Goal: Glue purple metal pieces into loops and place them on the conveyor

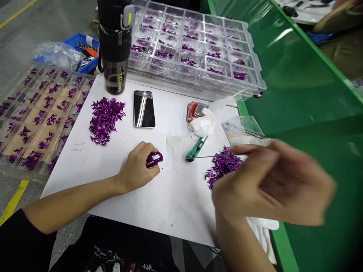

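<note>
My left hand [138,168] is closed around a small glossy purple part [154,159] with a pale opening in it, above the white table. Raised at the right and blurred by motion, my right hand [266,185] pinches a thin dark rod [211,156] that points left toward the purple part, apart from it. The rod passes in front of a green utility knife [196,149]. Below and behind the rod lies a pile of pointed purple pieces [224,164], partly covered by my right hand. Another such pile [104,119] lies at the left.
On the table [167,211] are a phone [144,109], crumpled tissue [202,122] and a tall black bottle [115,49]. Stacked clear compartment trays [190,49] stand behind; another tray [39,113] is at the left. A green wall [306,113] borders the right side.
</note>
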Demonstrator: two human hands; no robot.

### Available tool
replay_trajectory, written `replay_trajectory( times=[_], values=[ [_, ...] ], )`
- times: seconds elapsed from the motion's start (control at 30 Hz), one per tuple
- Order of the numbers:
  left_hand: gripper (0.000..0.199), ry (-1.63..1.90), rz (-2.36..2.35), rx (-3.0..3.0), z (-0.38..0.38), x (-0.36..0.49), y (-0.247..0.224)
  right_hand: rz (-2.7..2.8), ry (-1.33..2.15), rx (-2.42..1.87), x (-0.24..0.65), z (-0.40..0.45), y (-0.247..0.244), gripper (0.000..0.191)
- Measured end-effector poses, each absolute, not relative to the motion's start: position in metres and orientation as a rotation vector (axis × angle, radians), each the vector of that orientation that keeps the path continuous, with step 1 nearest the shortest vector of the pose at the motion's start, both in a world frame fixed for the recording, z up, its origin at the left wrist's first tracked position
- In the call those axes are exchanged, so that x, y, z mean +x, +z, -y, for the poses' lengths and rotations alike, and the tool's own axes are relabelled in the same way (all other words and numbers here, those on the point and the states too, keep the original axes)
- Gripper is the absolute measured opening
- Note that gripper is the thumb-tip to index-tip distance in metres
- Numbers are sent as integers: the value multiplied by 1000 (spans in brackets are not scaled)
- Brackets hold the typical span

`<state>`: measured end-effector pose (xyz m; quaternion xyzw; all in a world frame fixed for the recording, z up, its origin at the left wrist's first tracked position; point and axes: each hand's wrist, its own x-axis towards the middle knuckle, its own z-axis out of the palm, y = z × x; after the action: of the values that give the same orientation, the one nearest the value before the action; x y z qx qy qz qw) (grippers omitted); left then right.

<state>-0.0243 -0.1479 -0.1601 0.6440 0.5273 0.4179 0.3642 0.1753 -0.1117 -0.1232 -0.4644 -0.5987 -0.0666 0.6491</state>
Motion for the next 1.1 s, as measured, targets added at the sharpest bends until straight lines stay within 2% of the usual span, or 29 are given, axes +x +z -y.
replay_trajectory(
  times=[0.13, 0.27, 0.47, 0.6, 0.73, 0.93, 1.0, 1.1],
  values=[
    [29, 1075, -1341, 1703, 148, -23, -164, 1482, -144, -894, 134, 127, -143, 32],
    [29, 1121, -1329, 1760, 148, -23, -167, 1559, -104, -962, 137, 130, -153, 33],
    [30, 1126, -1337, 1797, 148, -23, -169, 1632, -68, -917, 141, 130, -156, 47],
    [30, 1124, -1342, 1804, 148, -23, -170, 1620, -44, -922, 137, 132, -156, 43],
    [30, 1104, -1357, 1773, 148, -23, -169, 1555, -157, -924, 142, 126, -141, 31],
    [30, 1039, -1335, 1672, 149, -26, -160, 1170, -750, -884, 232, 82, -108, 13],
    [30, 1035, -1329, 1663, 149, -27, -157, 1231, -837, -1011, 274, 71, -105, 16],
    [30, 1025, -1336, 1651, 150, -27, -156, 1258, -720, -1362, 320, 63, -111, 22]
  ],
)
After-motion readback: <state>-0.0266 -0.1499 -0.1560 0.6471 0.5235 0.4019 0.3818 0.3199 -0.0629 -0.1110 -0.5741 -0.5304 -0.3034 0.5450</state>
